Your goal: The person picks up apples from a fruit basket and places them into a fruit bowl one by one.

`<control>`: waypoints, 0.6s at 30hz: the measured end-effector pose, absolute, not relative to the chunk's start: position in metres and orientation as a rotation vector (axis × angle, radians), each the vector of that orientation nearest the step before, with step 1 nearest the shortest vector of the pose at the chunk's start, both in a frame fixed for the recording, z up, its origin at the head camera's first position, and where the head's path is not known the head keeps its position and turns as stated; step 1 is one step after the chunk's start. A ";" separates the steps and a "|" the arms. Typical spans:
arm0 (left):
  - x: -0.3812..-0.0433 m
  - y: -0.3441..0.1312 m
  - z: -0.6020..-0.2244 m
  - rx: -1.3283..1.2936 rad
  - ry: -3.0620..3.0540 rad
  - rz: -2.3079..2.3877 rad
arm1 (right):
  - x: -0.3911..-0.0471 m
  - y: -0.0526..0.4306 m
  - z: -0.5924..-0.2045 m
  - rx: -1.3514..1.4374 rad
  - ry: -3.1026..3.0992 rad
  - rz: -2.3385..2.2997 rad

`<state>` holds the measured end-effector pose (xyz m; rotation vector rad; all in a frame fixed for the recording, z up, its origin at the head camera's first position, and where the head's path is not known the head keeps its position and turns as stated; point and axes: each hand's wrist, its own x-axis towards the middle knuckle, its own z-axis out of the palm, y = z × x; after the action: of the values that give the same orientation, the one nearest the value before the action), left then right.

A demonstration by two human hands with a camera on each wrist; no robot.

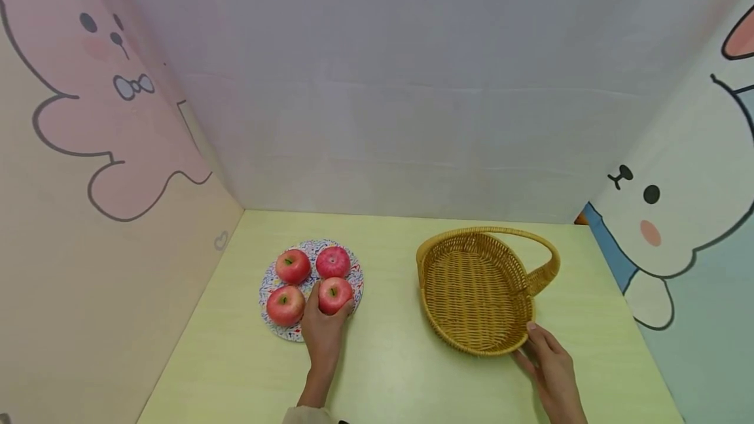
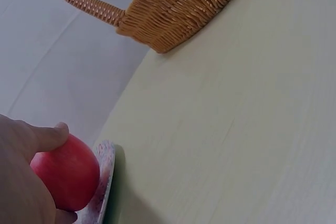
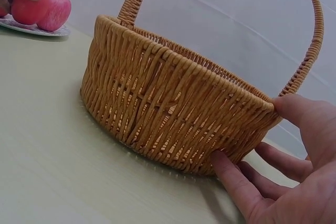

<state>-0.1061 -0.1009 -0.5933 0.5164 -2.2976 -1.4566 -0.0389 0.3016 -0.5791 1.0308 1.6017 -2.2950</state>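
My left hand [image 1: 323, 332] grips a red apple [image 1: 335, 294] at the near right of a patterned plate [image 1: 271, 331], fingers and thumb on opposite sides of it. In the left wrist view the same apple [image 2: 71, 174] sits in the hand just at the plate's rim [image 2: 106, 169]. Three more red apples lie on the plate, one of them [image 1: 285, 306] close beside the hand. My right hand [image 1: 550, 365] holds the near right side of a wicker basket [image 1: 477, 293]. Its thumb lies on the rim and its fingertips [image 3: 223, 161] touch the lower wall.
The basket stands right of the plate on a pale table [image 1: 389, 358], its arched handle [image 1: 550, 260] up and nothing inside. A white wall [image 1: 400, 116] closes off the back. Printed cartoon panels [image 1: 677, 228] flank both sides.
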 end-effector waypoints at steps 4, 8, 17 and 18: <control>-0.108 -0.102 -0.598 0.538 -2.298 -1.445 | -0.039 0.301 -0.579 1.032 1.599 -2.299; -0.110 -0.102 -0.602 0.547 -2.296 -1.438 | -0.039 0.302 -0.580 1.038 1.616 -2.287; -0.112 -0.103 -0.604 0.527 -2.348 -1.480 | -0.040 0.302 -0.582 1.058 1.610 -2.287; -0.111 -0.103 -0.604 0.522 -2.356 -1.477 | -0.041 0.302 -0.582 1.061 1.615 -2.280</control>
<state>-0.1115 -0.1032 -0.6036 0.5219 -2.3560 -1.4772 -0.0408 0.3016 -0.5825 1.0609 1.6154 -2.2797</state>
